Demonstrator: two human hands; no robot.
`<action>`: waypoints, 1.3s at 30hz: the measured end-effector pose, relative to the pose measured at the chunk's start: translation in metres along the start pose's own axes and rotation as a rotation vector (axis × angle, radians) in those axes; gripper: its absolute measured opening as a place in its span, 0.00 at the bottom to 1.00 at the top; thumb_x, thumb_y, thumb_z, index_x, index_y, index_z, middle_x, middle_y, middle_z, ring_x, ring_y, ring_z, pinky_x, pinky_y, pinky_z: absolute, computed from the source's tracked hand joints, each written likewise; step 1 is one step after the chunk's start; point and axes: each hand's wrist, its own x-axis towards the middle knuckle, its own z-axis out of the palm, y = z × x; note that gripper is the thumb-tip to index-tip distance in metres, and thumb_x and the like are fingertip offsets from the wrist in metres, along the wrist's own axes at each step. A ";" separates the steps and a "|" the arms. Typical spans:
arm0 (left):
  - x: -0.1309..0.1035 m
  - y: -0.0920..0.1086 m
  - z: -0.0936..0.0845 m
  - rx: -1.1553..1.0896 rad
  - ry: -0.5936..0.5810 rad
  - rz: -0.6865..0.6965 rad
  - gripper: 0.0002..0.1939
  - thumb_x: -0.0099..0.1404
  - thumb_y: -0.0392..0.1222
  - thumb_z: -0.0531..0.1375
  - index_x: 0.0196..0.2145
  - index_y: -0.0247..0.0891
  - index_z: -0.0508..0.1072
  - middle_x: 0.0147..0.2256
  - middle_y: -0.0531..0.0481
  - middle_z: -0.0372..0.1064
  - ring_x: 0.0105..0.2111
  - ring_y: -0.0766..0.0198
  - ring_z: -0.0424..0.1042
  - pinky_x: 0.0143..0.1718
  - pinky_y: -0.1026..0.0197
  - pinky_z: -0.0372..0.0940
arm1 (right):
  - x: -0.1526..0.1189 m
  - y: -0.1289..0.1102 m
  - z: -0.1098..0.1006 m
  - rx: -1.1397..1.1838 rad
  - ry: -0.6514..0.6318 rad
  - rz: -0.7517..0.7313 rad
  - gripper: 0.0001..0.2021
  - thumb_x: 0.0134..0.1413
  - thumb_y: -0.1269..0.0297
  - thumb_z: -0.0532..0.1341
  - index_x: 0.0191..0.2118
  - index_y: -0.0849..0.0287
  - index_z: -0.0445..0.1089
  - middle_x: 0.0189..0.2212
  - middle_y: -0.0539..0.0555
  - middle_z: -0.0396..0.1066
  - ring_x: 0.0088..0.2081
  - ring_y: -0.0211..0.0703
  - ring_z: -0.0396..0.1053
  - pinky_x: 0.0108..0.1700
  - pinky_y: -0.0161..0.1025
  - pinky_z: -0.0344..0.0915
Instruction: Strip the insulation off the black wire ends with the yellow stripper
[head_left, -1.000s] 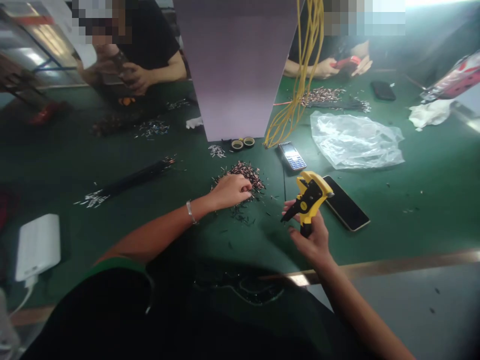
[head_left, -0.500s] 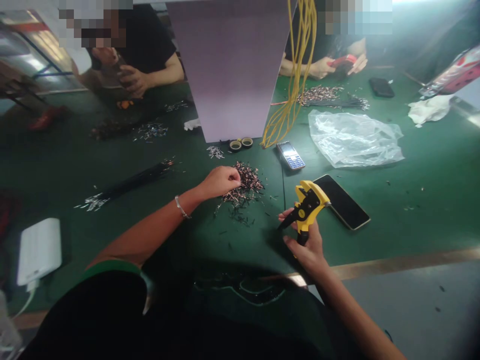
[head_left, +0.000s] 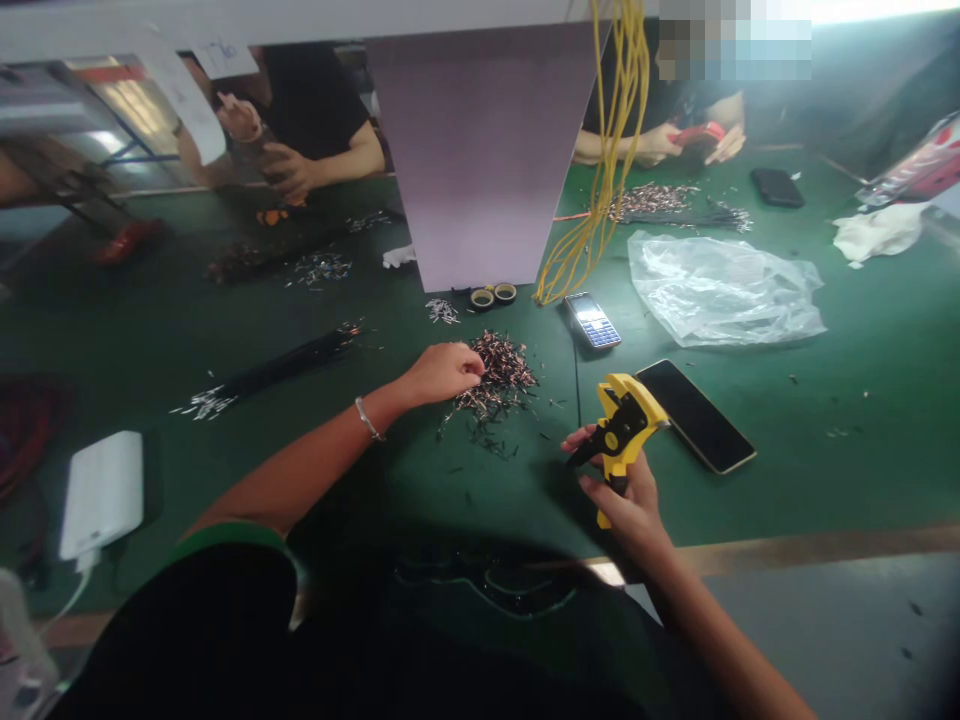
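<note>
My left hand (head_left: 446,372) rests at the left edge of a pile of short dark and copper-coloured wire pieces (head_left: 504,365), its fingers pinched together. Whatever those fingers hold is too small to make out. In my right hand (head_left: 626,495) is a yellow and black hand tool (head_left: 621,428), held upright by its handles over the green table (head_left: 405,470). A black phone (head_left: 697,415) lies just right of the tool. Left of my left hand a bundle of black wires (head_left: 281,370) lies on the table.
Behind the pile are tape rolls (head_left: 493,297), a keypad phone (head_left: 593,321), hanging yellow wires (head_left: 615,150) and a grey panel (head_left: 487,160). A clear plastic bag (head_left: 724,290) is at the right, a white power bank (head_left: 103,494) at the left. Two people work across the table.
The whole view has shifted, so things appear slightly further right and lower. My left hand is still at the pile, and my right hand still holds the tool.
</note>
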 end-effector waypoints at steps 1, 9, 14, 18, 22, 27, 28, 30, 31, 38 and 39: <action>0.001 0.003 0.004 0.074 -0.022 0.022 0.11 0.56 0.39 0.58 0.35 0.38 0.79 0.36 0.47 0.74 0.33 0.62 0.70 0.35 0.59 0.61 | 0.000 0.000 -0.001 0.007 0.000 0.005 0.19 0.51 0.68 0.63 0.50 0.52 0.67 0.43 0.54 0.73 0.44 0.50 0.74 0.50 0.50 0.69; 0.008 0.013 0.025 0.224 -0.071 0.049 0.10 0.55 0.33 0.57 0.28 0.39 0.79 0.33 0.48 0.75 0.36 0.59 0.72 0.33 0.61 0.61 | 0.002 -0.004 -0.001 -0.037 -0.068 0.013 0.16 0.52 0.67 0.64 0.48 0.52 0.70 0.43 0.55 0.75 0.46 0.52 0.74 0.52 0.50 0.68; -0.002 0.022 0.015 0.201 -0.026 0.030 0.10 0.60 0.34 0.56 0.31 0.39 0.78 0.34 0.49 0.77 0.36 0.60 0.73 0.35 0.61 0.62 | 0.008 -0.003 0.000 -0.102 -0.113 -0.005 0.15 0.52 0.66 0.64 0.47 0.52 0.72 0.41 0.55 0.77 0.43 0.51 0.75 0.47 0.46 0.71; -0.012 0.023 -0.006 0.164 0.043 -0.007 0.10 0.63 0.36 0.55 0.35 0.38 0.77 0.35 0.48 0.78 0.36 0.61 0.74 0.37 0.60 0.63 | 0.014 -0.006 0.001 -0.124 -0.164 -0.020 0.15 0.51 0.66 0.63 0.47 0.52 0.71 0.39 0.55 0.77 0.41 0.49 0.75 0.44 0.42 0.72; -0.022 0.016 -0.024 -0.025 0.148 -0.073 0.09 0.60 0.34 0.56 0.35 0.37 0.76 0.32 0.49 0.76 0.32 0.63 0.73 0.36 0.61 0.64 | 0.018 -0.016 0.010 -0.099 -0.261 -0.016 0.15 0.51 0.67 0.62 0.47 0.54 0.71 0.38 0.55 0.77 0.40 0.49 0.75 0.43 0.41 0.72; -0.027 0.010 -0.028 -0.405 0.183 -0.180 0.05 0.57 0.36 0.57 0.32 0.35 0.71 0.25 0.50 0.72 0.26 0.65 0.74 0.29 0.63 0.66 | 0.031 -0.029 0.032 -0.053 -0.377 -0.005 0.15 0.48 0.68 0.61 0.44 0.56 0.71 0.36 0.55 0.76 0.37 0.48 0.75 0.41 0.41 0.72; -0.028 0.010 -0.028 -0.479 0.184 -0.192 0.04 0.57 0.36 0.57 0.32 0.35 0.70 0.24 0.51 0.72 0.25 0.66 0.74 0.28 0.64 0.65 | 0.034 -0.031 0.037 -0.044 -0.393 -0.010 0.14 0.48 0.68 0.61 0.44 0.56 0.71 0.35 0.54 0.76 0.37 0.47 0.74 0.40 0.41 0.72; -0.029 0.012 -0.027 -0.572 0.194 -0.203 0.04 0.57 0.37 0.57 0.32 0.36 0.69 0.24 0.51 0.71 0.23 0.67 0.73 0.23 0.66 0.63 | 0.041 -0.034 0.044 -0.035 -0.413 -0.032 0.14 0.48 0.68 0.60 0.43 0.56 0.70 0.34 0.54 0.75 0.36 0.47 0.74 0.40 0.40 0.72; -0.030 0.012 -0.026 -0.595 0.205 -0.206 0.04 0.56 0.37 0.57 0.32 0.36 0.69 0.24 0.51 0.70 0.23 0.68 0.72 0.22 0.66 0.62 | 0.044 -0.035 0.047 -0.037 -0.415 -0.049 0.14 0.48 0.68 0.60 0.44 0.56 0.70 0.35 0.54 0.75 0.37 0.47 0.74 0.40 0.41 0.72; -0.034 0.017 -0.023 -0.682 0.291 -0.191 0.04 0.56 0.39 0.59 0.29 0.37 0.68 0.21 0.55 0.67 0.20 0.70 0.66 0.19 0.68 0.60 | 0.061 -0.039 0.063 -0.031 -0.460 -0.131 0.17 0.46 0.71 0.59 0.45 0.55 0.69 0.37 0.55 0.75 0.38 0.47 0.74 0.43 0.42 0.73; -0.034 0.018 -0.023 -0.685 0.300 -0.188 0.04 0.57 0.40 0.59 0.29 0.36 0.68 0.21 0.55 0.67 0.20 0.71 0.65 0.19 0.68 0.60 | 0.061 -0.039 0.066 -0.022 -0.464 -0.132 0.17 0.46 0.72 0.59 0.45 0.55 0.69 0.37 0.55 0.76 0.38 0.47 0.74 0.43 0.42 0.73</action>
